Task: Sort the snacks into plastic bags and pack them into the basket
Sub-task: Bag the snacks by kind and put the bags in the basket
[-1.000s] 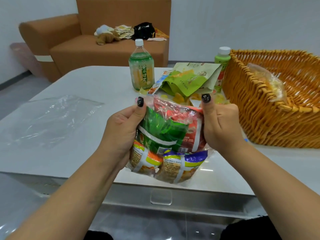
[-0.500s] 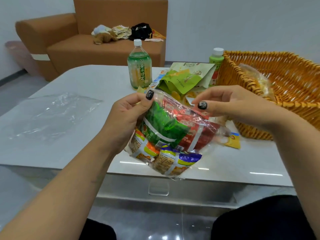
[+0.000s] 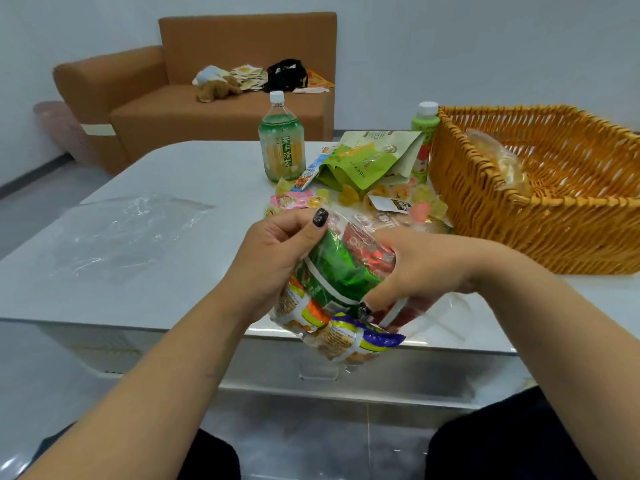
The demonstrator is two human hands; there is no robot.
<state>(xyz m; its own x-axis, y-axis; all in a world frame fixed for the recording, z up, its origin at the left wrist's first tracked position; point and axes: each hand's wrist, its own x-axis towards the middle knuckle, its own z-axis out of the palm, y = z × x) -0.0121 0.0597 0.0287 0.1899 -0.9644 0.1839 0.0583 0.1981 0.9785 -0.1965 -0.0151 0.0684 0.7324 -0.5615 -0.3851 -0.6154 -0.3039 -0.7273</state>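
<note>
Head view: both hands hold a filled bag (image 3: 341,289) of snack packets at the near table (image 3: 194,174) edge, clear of the top. The left hand (image 3: 277,258) is closed on the bag's upper left corner, thumb pinching the plastic. The right hand (image 3: 415,268) curls over the bag's right side, fingers wrapped round it. The basket (image 3: 502,216) stands far right, one bagged snack (image 3: 498,161) already inside. Loose snacks (image 3: 363,199) lie between bag and basket; an empty bag (image 3: 128,233) lies flat at left. The step looks like closing this bag; next it needs carrying right, over the rim, into the basket.
</note>
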